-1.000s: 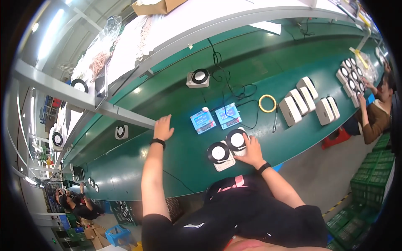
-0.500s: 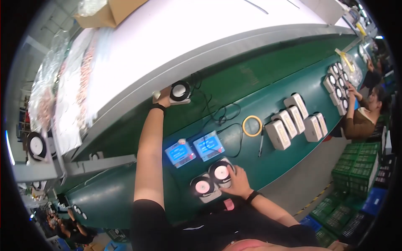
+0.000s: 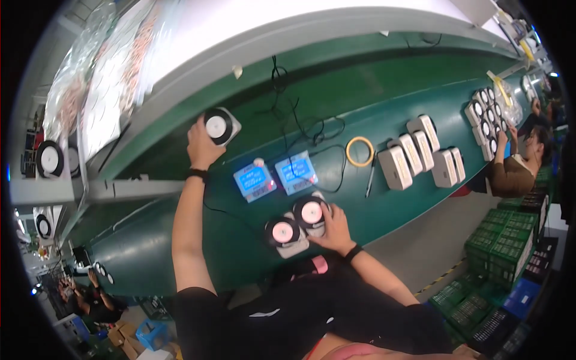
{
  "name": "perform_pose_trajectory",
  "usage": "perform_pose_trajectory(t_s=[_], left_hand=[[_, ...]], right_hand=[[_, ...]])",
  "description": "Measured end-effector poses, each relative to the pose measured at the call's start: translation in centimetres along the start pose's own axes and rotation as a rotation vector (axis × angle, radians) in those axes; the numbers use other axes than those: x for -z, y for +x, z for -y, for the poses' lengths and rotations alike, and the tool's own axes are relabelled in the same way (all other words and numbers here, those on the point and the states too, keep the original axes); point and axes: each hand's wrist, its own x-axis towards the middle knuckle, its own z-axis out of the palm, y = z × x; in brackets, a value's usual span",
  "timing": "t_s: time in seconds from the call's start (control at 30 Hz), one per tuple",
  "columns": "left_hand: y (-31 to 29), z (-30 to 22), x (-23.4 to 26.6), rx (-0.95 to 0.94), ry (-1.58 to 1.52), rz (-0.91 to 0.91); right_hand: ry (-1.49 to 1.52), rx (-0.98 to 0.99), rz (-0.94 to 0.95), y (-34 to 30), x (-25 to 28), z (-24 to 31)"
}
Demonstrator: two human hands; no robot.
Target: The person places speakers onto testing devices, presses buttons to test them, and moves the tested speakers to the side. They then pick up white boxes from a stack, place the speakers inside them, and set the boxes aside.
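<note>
Green surface (image 3: 372, 78): left hand (image 3: 201, 144) gripping a round black-rimmed white unit (image 3: 219, 125) far back; right hand (image 3: 333, 228) touching one of two lit round units (image 3: 297, 222) near twin blue-screened meters (image 3: 275, 176); tape ring (image 3: 360, 150) alongside.

Left hand (image 3: 201, 144) hides round unit (image 3: 219, 126) edge; meter screens (image 3: 275, 175) unreadable.

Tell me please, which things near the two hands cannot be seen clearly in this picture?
- Head view: the left hand covers one side of the far round-faced unit; its grip there is hidden.
- Head view: the right hand hides the edge of the near unit.
- Head view: the two blue screens are too small to read.
- Head view: the white boxes show no detail, bent by the lens.
</note>
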Motion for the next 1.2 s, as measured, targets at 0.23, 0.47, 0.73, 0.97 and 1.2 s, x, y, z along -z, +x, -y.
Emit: perform_pose_trajectory(t_s=[0.23, 0.47, 0.73, 0.97, 1.2], left_hand=[[-21.7, 5.5, 4.5, 0.093, 0.027, 0.027], [-35.8, 2.6, 1.5, 0.446, -0.052, 0.133], [-36.5, -1.9, -4.5, 0.623, -0.208, -0.167], [-38.7, 2.8, -10.6, 0.447, -0.856, -0.098], [-39.8, 3.8, -12.0, 0.44, -1.183, -0.192]], right_hand=[[0.278, 0.028, 0.004, -1.3, -1.7, -4.2], [1.005, -0.196, 0.023, -1.1, -3.3, -5.2], [1.067, -0.157, 0.066, -1.1, -4.2, -6.3], [0.932, -0.084, 0.037, -1.1, -4.7, -6.8], [0.999, -0.036, 0.093, -1.1, -4.0, -6.3]])
